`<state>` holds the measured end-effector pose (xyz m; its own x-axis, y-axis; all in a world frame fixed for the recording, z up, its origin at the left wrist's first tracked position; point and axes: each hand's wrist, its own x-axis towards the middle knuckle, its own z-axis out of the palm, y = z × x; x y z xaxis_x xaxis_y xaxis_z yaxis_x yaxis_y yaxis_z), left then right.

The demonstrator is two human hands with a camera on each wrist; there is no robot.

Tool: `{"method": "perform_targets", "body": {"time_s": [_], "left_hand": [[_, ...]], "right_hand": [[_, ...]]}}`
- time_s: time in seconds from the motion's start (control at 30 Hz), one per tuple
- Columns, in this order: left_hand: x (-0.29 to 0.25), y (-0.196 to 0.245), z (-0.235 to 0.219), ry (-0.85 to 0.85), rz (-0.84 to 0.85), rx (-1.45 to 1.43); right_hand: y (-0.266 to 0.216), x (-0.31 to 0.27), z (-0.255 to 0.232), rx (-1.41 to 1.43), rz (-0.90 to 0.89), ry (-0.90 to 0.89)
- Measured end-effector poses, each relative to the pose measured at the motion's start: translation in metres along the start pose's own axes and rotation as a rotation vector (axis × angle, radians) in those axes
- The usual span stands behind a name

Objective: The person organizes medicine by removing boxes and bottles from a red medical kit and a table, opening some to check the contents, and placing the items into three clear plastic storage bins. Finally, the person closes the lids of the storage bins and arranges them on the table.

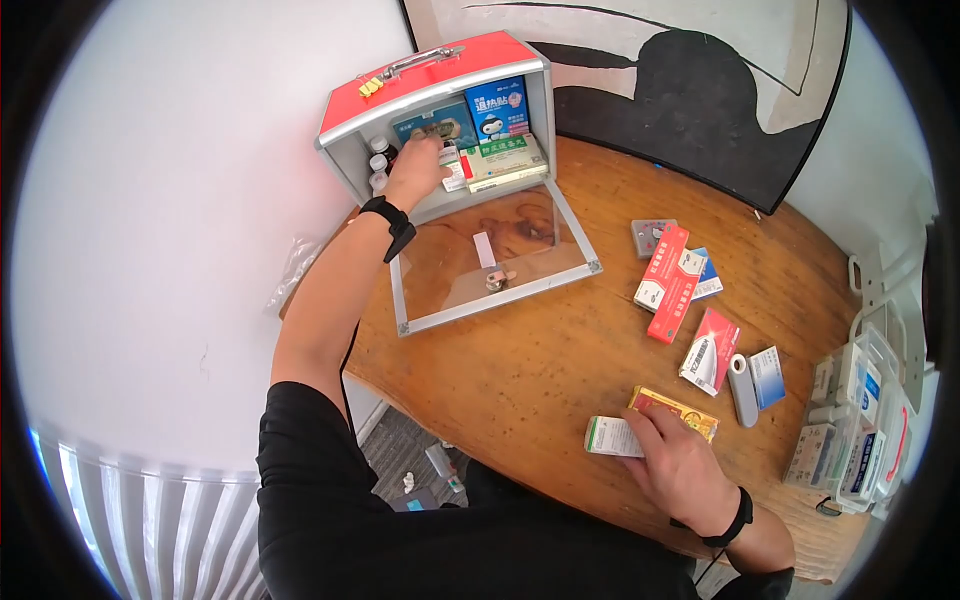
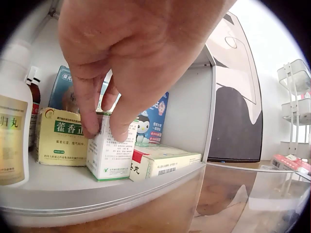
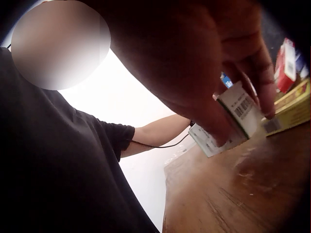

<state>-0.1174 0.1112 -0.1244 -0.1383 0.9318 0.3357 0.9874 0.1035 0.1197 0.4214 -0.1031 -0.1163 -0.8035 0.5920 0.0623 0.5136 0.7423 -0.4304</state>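
Inside the red-topped case (image 1: 430,80), the left hand (image 1: 418,172) pinches a small white-and-green box (image 2: 111,158) between thumb and fingers. The box stands upright between a yellow-green box (image 2: 60,141) and a flat cream box (image 2: 170,160). Behind them are a blue penguin box (image 1: 497,110) and a teal box (image 2: 60,87). Over the table's near side, the right hand (image 1: 685,470) grips another white-and-green box (image 1: 612,437) (image 3: 238,114). A yellow box (image 1: 688,412) lies beside its fingers; whether they touch is unclear.
The case's clear door (image 1: 450,280) lies folded down on the wooden table (image 1: 480,390). Red, white and blue boxes (image 1: 710,350) and a grey-white thermometer-like device (image 1: 743,395) lie to the right. A clear bin (image 1: 850,430) stands at the right edge; bottles (image 1: 380,160) stand inside the case.
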Motion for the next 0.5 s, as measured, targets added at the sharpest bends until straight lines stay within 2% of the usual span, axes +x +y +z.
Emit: {"method": "perform_targets", "body": {"time_s": [0.1, 0.17, 0.2, 0.27, 0.3, 0.37, 0.43, 0.5], "left_hand": [[-0.003, -0.004, 0.004, 0.019, 0.017, -0.006], [-0.012, -0.003, 0.004, 0.201, 0.103, 0.012], [-0.015, -0.003, 0.004, 0.202, 0.105, 0.011], [-0.03, 0.013, -0.012, 0.186, 0.003, 0.098], [-0.041, 0.021, -0.024, 0.185, 0.009, 0.093], [-0.073, 0.062, -0.052, 0.121, 0.215, -0.09], [-0.108, 0.116, -0.078, -0.067, 0.337, -0.484], [-0.148, 0.17, -0.109, -0.254, 0.461, -0.679]], "right_hand": [[-0.003, 0.001, -0.002, 0.053, 0.014, 0.021], [-0.006, 0.001, -0.004, 0.138, 0.056, 0.065], [-0.008, 0.001, -0.006, 0.137, 0.057, 0.067], [-0.009, 0.005, -0.01, 0.135, 0.034, 0.188], [-0.009, 0.008, -0.013, 0.132, 0.041, 0.191], [-0.007, 0.01, -0.019, 0.179, 0.133, 0.229], [-0.002, 0.024, -0.024, 0.24, 0.115, 0.345], [0.003, 0.037, -0.029, 0.301, 0.129, 0.339]]}}
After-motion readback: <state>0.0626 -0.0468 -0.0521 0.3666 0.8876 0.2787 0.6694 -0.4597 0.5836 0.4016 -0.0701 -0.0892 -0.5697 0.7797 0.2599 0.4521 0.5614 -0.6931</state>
